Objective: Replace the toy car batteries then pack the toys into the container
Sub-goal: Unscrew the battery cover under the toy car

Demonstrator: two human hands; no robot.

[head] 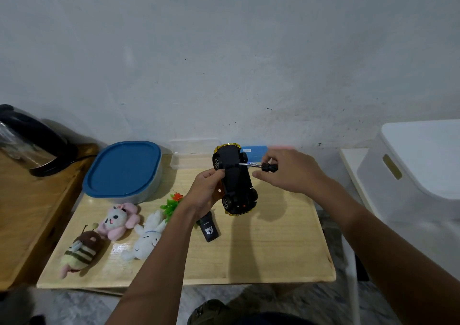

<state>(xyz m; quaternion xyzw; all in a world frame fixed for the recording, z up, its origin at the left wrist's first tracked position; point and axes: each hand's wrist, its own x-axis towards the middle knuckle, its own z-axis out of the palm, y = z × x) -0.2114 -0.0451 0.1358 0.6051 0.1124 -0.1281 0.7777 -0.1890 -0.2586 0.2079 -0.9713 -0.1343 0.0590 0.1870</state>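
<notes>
The fingers (216,175) of the left hand (204,192) are curled round one side of the toy car (235,182), which is held clear of the table (273,250), above its middle and toward the far edge, with the black underside turned up toward the camera. The fingers (257,174) of the right hand (288,172) are pinched on the black handle of a screwdriver (258,166), whose metal shaft is laid across to the car's underside near the far wheels; whether the tip sits in a screw cannot be told. Beside the table's right edge a white bin (410,162) is seen. The container (123,169), closed with a blue lid, is set at the far left corner of the table. A kettle (29,145) is stood on a separate wooden surface to the left. Near the left edge a striped bee plush (81,250), a pink panda plush (119,220) and a white rabbit plush (146,237) are laid in a loose row. A black remote control (207,227) is laid near the table's middle, partly under the left wrist, and a small green plastic plant (171,204) with a red flower is placed just beside the rabbit.
</notes>
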